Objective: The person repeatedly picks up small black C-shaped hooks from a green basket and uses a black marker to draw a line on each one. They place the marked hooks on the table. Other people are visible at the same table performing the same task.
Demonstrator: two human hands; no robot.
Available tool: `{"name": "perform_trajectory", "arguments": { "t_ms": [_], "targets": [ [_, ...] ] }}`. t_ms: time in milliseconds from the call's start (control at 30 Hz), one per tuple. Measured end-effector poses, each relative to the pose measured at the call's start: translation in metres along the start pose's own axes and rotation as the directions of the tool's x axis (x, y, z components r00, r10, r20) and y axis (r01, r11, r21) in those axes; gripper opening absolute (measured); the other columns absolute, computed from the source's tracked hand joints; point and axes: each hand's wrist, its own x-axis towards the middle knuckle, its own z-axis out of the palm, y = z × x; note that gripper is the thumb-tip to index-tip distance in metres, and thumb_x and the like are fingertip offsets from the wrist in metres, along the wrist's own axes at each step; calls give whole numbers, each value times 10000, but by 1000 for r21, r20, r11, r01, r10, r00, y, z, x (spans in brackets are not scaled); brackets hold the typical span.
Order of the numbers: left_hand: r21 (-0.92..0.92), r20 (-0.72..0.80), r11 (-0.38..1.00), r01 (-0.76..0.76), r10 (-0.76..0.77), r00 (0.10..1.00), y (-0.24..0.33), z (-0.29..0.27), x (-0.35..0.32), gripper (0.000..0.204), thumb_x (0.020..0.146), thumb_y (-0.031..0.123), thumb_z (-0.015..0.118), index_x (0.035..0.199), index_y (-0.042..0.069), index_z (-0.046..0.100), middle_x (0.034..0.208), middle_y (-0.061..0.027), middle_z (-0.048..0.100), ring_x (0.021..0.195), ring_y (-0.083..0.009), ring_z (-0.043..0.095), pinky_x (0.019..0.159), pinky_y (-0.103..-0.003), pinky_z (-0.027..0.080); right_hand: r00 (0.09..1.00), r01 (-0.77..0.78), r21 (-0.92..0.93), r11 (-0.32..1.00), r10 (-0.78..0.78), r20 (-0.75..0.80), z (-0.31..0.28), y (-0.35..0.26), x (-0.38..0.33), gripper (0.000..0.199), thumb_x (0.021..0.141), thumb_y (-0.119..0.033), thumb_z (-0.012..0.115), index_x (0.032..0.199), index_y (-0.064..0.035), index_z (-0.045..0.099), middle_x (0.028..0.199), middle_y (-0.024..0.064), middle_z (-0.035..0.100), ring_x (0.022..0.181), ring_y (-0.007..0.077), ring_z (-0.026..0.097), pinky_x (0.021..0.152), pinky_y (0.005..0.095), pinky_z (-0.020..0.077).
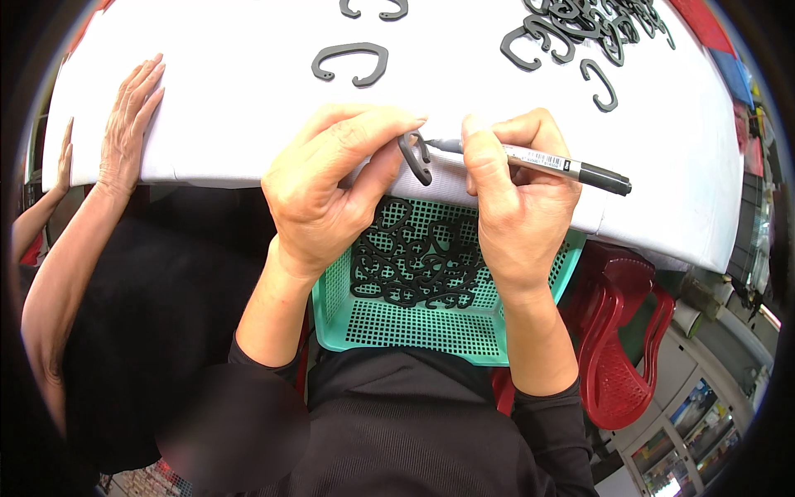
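Note:
My left hand [319, 182] pinches a black C-shaped clip [422, 176] between thumb and fingertips, above the table's near edge. My right hand [517, 207] grips a marker pen [563, 164], grey-white with a black end that points right. The pen's tip is at the open side of the clip; whether it touches cannot be made out. Below both hands, a green perforated basket [329, 323] sits at my lap, with many similar black clips [414, 265] inside.
On the white-covered table [232, 99], a loose clip [377, 62] lies ahead and a heap of clips [580, 21] is at the far right. Another person's hand [124, 141] rests on the table at left. A dark red plastic chair [617, 381] stands right of the basket.

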Motion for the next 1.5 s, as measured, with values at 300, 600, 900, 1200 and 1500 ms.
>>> {"name": "perform_trajectory", "arguments": {
  "t_ms": [300, 600, 900, 1200, 1500],
  "targets": [
    [-32, 30, 999, -12, 13, 999, 2, -3, 0, 328, 684, -158, 642, 979, -21, 684, 895, -115, 676, 781, -170, 640, 673, -262, 526, 993, 109, -35, 993, -111, -45, -4, 5, -3, 154, 830, -21, 654, 752, -30, 522, 617, -28, 532, 511, 4, 436, 442, 178, 333],
    [-49, 504, 998, -33, 53, 862, 35, -23, -7, 359, 639, -106, 698, 980, 6, 685, 934, -91, 699, 820, -222, 662, 701, -295, 543, 844, 454, -448, 770, -532, -60, -44, 16, 49, 98, 888, -40, 613, 979, -8, 628, 833, 72, 652, 652, 127, 588, 605, 238, 473],
    [-35, 361, 948, 315, -282, 889, 39, -18, 19, 248, 806, -35, 618, 1048, -8, 665, 914, -80, 693, 761, -126, 639, 629, -241, 508, 768, 616, -590, 521, -563, 305, -33, 12, 64, 115, 749, -12, 665, 845, -71, 638, 809, 42, 649, 835, 237, 581, 740, 329, 433],
    [-239, 534, 648, 723, -534, 655, 10, -7, 60, 309, 881, 146, 633, 1136, -28, 611, 861, -68, 693, 663, -54, 578, 547, -171, 457, 649, 761, -370, 533, -638, 415, -26, 1, 23, 230, 699, 25, 705, 899, -71, 644, 828, 78, 589, 817, 279, 565, 682, 363, 485],
    [-233, 91, 852, 468, -460, 883, 13, 5, 28, 82, 820, 85, 681, 858, 16, 661, 702, -31, 654, 616, -56, 577, 550, -189, 454, 947, 322, -214, 922, -309, 91, -29, -6, 7, 181, 853, -78, 665, 1011, 8, 652, 763, 45, 608, 649, 88, 528, 569, 207, 418]
  ]
}}
